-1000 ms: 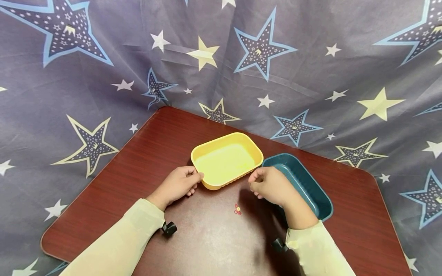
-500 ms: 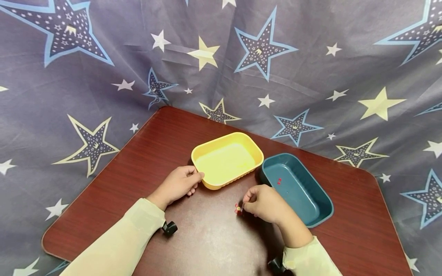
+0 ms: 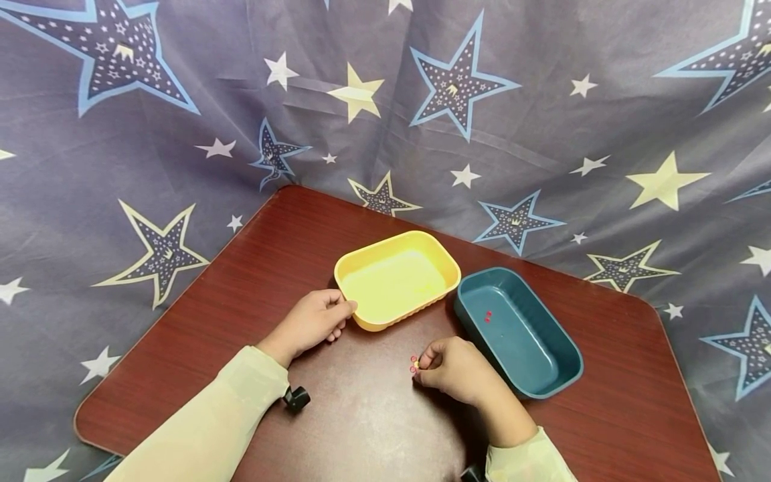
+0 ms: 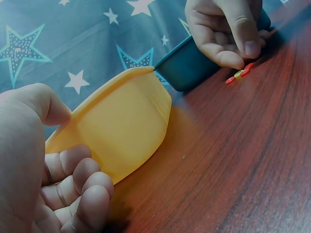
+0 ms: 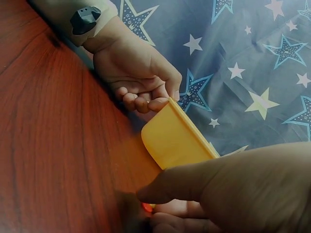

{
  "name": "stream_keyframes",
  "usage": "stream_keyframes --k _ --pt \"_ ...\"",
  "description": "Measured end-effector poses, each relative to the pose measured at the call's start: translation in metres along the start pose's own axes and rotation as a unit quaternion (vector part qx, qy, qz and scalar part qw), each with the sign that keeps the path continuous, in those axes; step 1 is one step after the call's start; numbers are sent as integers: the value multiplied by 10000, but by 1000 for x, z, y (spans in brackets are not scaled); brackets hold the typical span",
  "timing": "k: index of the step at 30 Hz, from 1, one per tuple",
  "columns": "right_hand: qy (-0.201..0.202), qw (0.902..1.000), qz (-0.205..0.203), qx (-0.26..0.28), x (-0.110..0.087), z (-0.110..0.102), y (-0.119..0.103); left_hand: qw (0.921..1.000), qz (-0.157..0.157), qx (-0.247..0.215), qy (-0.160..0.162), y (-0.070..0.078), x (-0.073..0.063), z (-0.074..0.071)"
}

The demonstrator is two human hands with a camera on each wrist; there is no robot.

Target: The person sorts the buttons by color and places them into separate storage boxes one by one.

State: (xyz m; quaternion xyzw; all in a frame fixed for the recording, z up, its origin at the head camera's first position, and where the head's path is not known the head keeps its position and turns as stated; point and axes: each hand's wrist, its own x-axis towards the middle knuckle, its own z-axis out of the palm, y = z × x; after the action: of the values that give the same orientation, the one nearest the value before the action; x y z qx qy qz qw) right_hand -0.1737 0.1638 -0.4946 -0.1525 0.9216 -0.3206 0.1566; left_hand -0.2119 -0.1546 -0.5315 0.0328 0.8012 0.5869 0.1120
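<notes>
My left hand [image 3: 310, 321] pinches the near-left rim of a yellow plastic tub [image 3: 397, 284], thumb on top and the other fingers curled below. A small flower-shaped piece [image 4: 239, 74] with red petals and a yellow centre lies on the table. Right over it is my right hand [image 3: 460, 371], its thumb and index fingertips close at the piece. In the right wrist view, that hand partly covers the piece [image 5: 147, 207]. Beside the yellow tub stands a dark teal tub [image 3: 530, 341], with small red bits [image 3: 488, 316] on its floor.
Both tubs stand on a reddish-brown wooden table [image 3: 253, 248], the teal one to the right of the yellow one. A star-patterned curtain [image 3: 385, 87] hangs behind the table. A small black camera [image 3: 297, 398] sits at the left wrist.
My right hand has come down from above the teal tub, toward me and slightly left, to the flower-shaped piece. This uncovers the red bits in that tub. The left hand stays still.
</notes>
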Motion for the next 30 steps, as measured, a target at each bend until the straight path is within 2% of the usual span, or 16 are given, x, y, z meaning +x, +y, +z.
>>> stream_keyframes --k 13,30 --pt "332 9994 7 -34 -2 12 3 10000 -20 43 -23 0 -1 -1" --pt "356 9993 -41 -134 -8 13 -1 10000 -12 -64 -37 -2 1 0"
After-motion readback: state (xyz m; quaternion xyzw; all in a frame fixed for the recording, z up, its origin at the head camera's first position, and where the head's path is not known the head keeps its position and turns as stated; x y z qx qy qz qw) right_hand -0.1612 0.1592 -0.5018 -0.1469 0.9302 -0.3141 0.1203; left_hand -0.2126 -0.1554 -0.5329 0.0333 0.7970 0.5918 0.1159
